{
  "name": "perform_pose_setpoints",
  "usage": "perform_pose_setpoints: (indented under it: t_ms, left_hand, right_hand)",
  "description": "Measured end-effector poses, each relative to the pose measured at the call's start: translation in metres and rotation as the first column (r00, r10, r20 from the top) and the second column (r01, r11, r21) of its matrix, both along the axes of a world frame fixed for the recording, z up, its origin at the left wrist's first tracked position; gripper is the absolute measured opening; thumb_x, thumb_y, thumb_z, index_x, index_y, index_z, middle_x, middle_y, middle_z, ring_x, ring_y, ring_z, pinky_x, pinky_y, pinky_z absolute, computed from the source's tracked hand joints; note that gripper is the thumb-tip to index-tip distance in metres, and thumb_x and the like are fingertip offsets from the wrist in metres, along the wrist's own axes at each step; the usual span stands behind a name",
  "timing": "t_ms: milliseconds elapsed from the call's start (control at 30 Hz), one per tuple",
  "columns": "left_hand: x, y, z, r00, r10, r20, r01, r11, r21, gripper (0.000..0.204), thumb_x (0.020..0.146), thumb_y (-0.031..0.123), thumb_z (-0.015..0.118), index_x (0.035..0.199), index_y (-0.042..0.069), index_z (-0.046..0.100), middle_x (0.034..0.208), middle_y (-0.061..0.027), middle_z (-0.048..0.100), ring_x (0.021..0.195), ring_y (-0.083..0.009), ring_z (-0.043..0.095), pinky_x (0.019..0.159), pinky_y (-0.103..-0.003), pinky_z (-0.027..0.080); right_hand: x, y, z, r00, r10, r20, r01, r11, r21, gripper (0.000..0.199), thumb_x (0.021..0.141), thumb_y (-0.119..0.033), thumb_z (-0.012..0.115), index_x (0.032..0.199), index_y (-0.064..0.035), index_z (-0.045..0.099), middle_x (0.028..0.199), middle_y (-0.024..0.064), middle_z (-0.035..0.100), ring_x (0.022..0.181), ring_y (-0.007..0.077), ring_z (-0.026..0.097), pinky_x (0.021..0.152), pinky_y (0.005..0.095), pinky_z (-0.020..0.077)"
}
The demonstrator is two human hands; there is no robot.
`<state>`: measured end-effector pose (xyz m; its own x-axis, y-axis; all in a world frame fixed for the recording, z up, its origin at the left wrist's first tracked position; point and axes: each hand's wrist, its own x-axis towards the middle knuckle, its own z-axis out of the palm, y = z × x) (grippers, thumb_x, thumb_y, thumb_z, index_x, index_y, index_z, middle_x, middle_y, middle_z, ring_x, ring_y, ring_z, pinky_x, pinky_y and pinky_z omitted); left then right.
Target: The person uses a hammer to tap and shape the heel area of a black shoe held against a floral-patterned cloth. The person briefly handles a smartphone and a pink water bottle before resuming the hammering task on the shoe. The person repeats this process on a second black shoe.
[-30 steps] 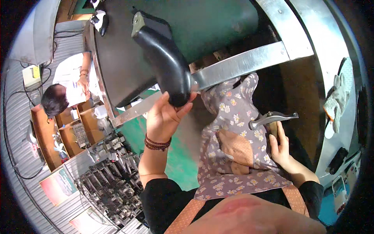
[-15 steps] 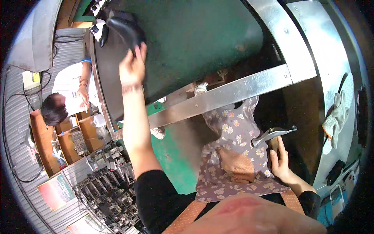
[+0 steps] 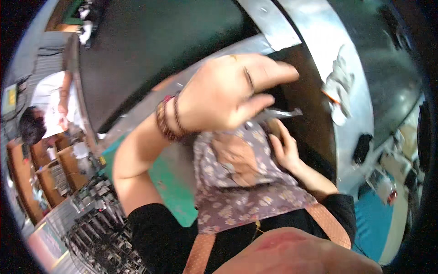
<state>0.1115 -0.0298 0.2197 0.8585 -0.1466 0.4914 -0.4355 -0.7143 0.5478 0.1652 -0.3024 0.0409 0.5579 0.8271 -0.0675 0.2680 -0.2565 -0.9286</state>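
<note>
My left hand [image 3: 228,91] is raised in front of me, blurred by motion. Its index finger and thumb stand apart, and no object shows between them. Lower and to the right, my right hand [image 3: 287,148] is closed around the brown handle of a hammer [image 3: 284,113], whose shiny metal head juts out past the fingers. The left hand partly covers that head. Black-and-white shoes [image 3: 86,32] stand at the far left end of the dark green work surface [image 3: 150,45], well away from both hands.
A metal rim [image 3: 315,27] curves along the right, with grey-white work gloves [image 3: 340,82] on it. At the left a co-worker [image 3: 50,107] in white sits by a wooden divided box [image 3: 23,169]. A rack of metal parts [image 3: 105,228] stands at the lower left.
My left hand has come away from a black shoe on the green surface and swung right, toward the hammer. My right hand keeps its hold on the hammer. The whole view has shifted.
</note>
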Motion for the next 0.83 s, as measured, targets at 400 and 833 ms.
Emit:
perform_pose_setpoints:
  t_ms: [400,833]
  left_hand:
    - [-0.072,-0.061,-0.031,0.91,0.199,-0.363,-0.111,0.962,0.249,0.049,0.078,0.009,0.069,0.126,0.006,0.058,0.123,-0.0171,0.06,0.11,-0.034,0.059,0.096,-0.04,0.046]
    - [-0.211,0.074,-0.472,0.488,0.287,-0.824,-0.812,-0.197,-0.55,0.028,0.096,0.027,0.057,0.109,0.004,0.066,0.111,-0.0065,0.066,0.098,-0.0188,0.062,0.088,-0.034,0.048]
  right_hand:
    - [0.063,-0.075,0.067,0.748,-0.484,0.454,0.473,0.869,0.147,0.038,0.088,-0.007,0.067,0.125,-0.0013,0.06,0.089,0.0059,0.063,0.079,0.0127,0.056,0.075,0.0282,0.0472]
    - [0.144,-0.069,-0.013,0.479,-0.39,0.786,0.665,0.746,-0.035,0.046,0.086,-0.006,0.062,0.13,-0.0183,0.06,0.116,0.014,0.059,0.108,0.0322,0.056,0.094,0.0394,0.0439]
